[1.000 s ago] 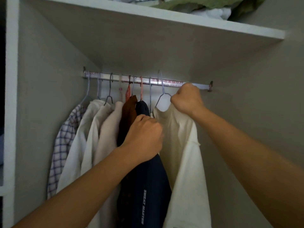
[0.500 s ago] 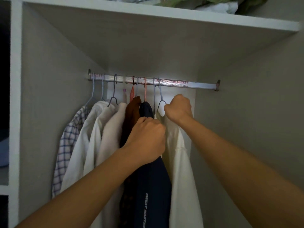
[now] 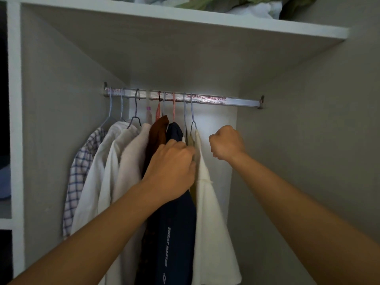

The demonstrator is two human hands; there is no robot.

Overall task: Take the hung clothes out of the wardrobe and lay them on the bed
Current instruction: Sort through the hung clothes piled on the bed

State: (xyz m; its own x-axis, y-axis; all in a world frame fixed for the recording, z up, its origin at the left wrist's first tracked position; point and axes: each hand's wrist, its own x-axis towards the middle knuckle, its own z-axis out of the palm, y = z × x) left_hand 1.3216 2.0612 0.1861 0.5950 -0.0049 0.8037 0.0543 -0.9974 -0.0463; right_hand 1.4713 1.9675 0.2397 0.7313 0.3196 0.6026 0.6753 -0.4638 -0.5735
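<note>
Nearest the camera, both forearms reach up and away into the wardrobe. The left hand [image 3: 171,171] is buried in the bunch of hung garments, its fingers curled into the fabric where the navy garment [image 3: 174,223] meets the cream shirt [image 3: 211,223]; it seems to grip cloth there, though the fingertips are hidden. The right hand [image 3: 226,144] has let go of the cream shirt's shoulder, which it held a second ago up by the rail; it now hangs just right of that shirt, curled into a fist with nothing in it. The cream shirt has swung left against the others, so the clothes look gathered for lifting off together. Further back, every hanger still hooks over the rail [image 3: 236,101]: checked shirt [image 3: 82,171] at far left, pale shirts, the brown garment [image 3: 157,136]. Nothing has come out yet. Above, folded things lie on the top shelf [image 3: 205,19].
</note>
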